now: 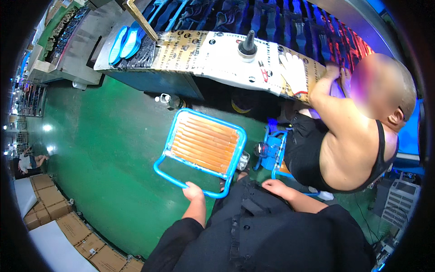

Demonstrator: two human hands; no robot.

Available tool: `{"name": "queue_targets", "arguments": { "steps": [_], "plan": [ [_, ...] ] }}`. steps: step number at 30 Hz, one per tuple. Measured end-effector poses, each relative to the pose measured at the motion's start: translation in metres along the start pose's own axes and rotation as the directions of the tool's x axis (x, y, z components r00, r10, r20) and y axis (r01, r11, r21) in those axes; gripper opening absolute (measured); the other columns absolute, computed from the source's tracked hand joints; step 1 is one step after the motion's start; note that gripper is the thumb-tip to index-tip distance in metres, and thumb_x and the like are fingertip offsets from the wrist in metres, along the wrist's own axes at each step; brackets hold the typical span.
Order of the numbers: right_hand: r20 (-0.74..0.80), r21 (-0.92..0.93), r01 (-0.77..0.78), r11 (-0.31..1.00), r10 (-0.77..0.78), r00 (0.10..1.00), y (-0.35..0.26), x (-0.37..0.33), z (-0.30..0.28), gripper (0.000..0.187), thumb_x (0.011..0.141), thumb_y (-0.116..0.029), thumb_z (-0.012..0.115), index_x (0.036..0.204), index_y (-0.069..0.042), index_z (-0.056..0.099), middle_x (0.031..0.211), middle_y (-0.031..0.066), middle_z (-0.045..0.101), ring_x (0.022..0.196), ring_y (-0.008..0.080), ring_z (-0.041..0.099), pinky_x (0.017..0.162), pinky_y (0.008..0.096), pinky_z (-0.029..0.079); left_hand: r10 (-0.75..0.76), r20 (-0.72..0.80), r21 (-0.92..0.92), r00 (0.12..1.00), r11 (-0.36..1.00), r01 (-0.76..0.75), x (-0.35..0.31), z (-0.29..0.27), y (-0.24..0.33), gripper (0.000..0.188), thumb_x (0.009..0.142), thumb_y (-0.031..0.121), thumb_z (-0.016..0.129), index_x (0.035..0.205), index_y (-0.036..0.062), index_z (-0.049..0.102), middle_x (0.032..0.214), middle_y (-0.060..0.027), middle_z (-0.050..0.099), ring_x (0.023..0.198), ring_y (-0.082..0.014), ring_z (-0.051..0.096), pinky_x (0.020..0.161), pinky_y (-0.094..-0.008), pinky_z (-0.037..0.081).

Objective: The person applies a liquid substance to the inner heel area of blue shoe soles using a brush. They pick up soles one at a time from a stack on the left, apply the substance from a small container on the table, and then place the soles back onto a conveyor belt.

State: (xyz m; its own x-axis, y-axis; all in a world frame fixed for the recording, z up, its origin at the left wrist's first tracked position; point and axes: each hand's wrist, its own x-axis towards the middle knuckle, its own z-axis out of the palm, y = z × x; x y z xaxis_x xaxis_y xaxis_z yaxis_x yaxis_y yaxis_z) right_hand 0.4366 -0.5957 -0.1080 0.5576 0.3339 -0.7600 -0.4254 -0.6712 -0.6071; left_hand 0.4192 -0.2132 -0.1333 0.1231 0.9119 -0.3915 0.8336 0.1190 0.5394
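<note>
A small chair (205,142) with a blue tubular frame and brown slatted seat stands in front of me. My left hand (194,191) is wrapped round the blue rail on the side nearest me. My right hand (274,186) hangs beside my black clothing, its fingers loosely curled in with nothing visible in them. The chair is apart from the right hand. A clear object (243,160) shows partly behind the chair's right edge.
A co-worker (349,140) sits close on my right, reaching onto the workbench (181,52). On the bench are blue shoe soles (124,44), a dark cone on a can (247,46) and a white glove (293,72). A bottle (174,101) stands below; cardboard boxes (86,238) line the lower left.
</note>
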Motion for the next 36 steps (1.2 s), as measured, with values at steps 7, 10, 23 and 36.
{"name": "queue_targets", "arguments": {
  "steps": [7,10,23,36],
  "plan": [
    [-0.354,0.238,-0.196,0.951,0.273,0.894,0.063,-0.169,-0.013,0.025,0.088,-0.021,0.06,0.102,-0.002,0.067,0.093,0.0091,0.068,0.086,0.0167,0.063,0.079,0.0307,0.049,-0.087,0.342,0.341,0.936,0.939,-0.037,0.05,-0.018,-0.018,0.062,0.089,0.049,0.05,0.097,-0.0112,0.063,0.093,-0.0248,0.065,0.084,-0.0364,0.063,0.079,-0.0442,0.047],
    [-0.278,0.274,-0.328,0.904,0.401,0.873,0.061,-0.205,-0.007,0.026,0.089,-0.028,0.056,0.097,-0.007,0.069,0.089,0.0105,0.068,0.085,0.0234,0.065,0.076,0.0331,0.049,-0.202,0.465,0.298,0.862,0.953,0.062,0.062,-0.03,-0.015,0.053,0.09,0.051,0.053,0.082,-0.0015,0.06,0.066,-0.0093,0.055,0.045,-0.0199,0.046,0.04,-0.0381,0.035],
    [-0.446,0.323,-0.099,0.941,0.244,0.861,0.041,-0.241,-0.064,0.022,0.092,-0.018,0.056,0.106,-0.003,0.065,0.089,0.006,0.068,0.081,0.0129,0.062,0.076,0.0276,0.049,-0.347,0.501,0.323,0.793,0.925,0.201,0.034,-0.038,0.019,0.046,0.096,0.048,0.042,0.076,0.0063,0.045,0.055,-0.0041,0.04,0.04,-0.0173,0.038,0.038,-0.0349,0.035],
    [-0.438,0.374,-0.088,0.923,0.259,0.861,0.036,-0.266,-0.032,0.02,0.092,-0.015,0.056,0.103,-0.001,0.064,0.098,0.0082,0.065,0.091,0.0166,0.061,0.079,0.0297,0.048,-0.281,0.389,0.377,0.877,0.917,0.127,0.048,-0.027,0.011,0.037,0.091,0.039,0.049,0.083,0.0027,0.055,0.061,-0.0074,0.051,0.046,-0.0206,0.049,0.041,-0.0383,0.039]
  ]
}}
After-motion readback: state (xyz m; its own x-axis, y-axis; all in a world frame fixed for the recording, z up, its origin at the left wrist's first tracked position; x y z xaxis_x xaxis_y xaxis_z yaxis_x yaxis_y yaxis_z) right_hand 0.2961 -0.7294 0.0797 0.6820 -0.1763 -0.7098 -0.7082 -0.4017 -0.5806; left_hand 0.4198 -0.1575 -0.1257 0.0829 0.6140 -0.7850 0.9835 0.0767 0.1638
